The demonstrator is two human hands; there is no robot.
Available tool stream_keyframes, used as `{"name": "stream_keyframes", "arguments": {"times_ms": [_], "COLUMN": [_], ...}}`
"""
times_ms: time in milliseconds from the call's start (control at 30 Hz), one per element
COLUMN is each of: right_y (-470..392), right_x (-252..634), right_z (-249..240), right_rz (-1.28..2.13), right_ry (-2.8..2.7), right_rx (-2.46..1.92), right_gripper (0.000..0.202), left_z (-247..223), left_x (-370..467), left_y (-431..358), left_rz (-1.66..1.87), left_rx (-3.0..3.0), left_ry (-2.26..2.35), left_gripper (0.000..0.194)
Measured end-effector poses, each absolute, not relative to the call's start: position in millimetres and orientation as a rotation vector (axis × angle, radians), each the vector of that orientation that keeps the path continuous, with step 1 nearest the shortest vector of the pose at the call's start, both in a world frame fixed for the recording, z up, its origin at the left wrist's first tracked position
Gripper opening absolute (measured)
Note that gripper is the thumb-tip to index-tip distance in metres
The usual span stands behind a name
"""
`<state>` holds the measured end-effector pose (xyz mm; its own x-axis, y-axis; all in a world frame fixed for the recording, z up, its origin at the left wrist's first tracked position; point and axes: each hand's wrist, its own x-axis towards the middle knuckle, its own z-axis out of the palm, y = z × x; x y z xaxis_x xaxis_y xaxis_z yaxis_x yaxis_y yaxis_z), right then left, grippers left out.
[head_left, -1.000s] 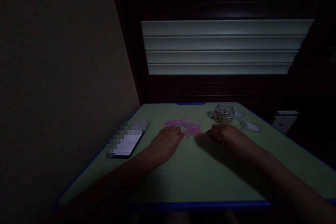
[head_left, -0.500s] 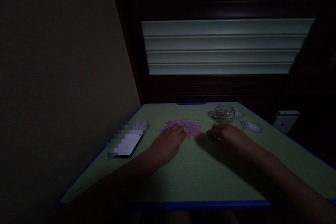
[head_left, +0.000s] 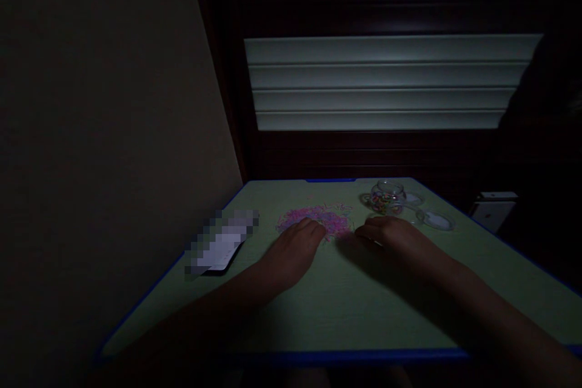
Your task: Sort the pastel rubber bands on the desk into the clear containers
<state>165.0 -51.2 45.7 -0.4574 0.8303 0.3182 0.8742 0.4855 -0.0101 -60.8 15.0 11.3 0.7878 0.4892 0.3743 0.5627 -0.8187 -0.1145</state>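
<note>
A loose pile of small pink and purple pieces (head_left: 334, 222) lies on the light green table (head_left: 336, 309). My left hand (head_left: 296, 250) rests at the near-left edge of the pile, its fingers bent and close together; their tips are hidden. Just right of the pile is my right hand (head_left: 391, 235), fingers curled and pressed together low over the table. Anything between its fingertips is too dark and small to tell. Behind my right hand stands a round clear jar (head_left: 388, 199), partly filled with multicoloured pieces.
Clear round lids or dishes (head_left: 437, 220) lie right of the jar. A phone-like device (head_left: 222, 248), partly blurred, is at the table's left. A wall rises on the left, and white boxes (head_left: 493, 213) stand beyond the right edge.
My left hand has shifted very slightly right along the near edge of the pile. My right hand has moved slightly left, towards the pile.
</note>
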Motion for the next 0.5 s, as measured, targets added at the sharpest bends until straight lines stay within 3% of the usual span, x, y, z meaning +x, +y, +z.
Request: {"name": "stream_keyframes", "arguments": {"times_ms": [500], "right_y": [-51.5], "right_x": [152.3], "right_z": [37.7], "right_rz": [-0.351], "right_ry": [-2.45], "right_rx": [-1.171], "right_gripper": [0.015], "left_z": [15.0], "left_x": [-56.7], "left_y": [8.2], "left_rz": [-0.636], "left_rx": [-2.769], "left_ry": [-0.458], "left_gripper": [0.014]}}
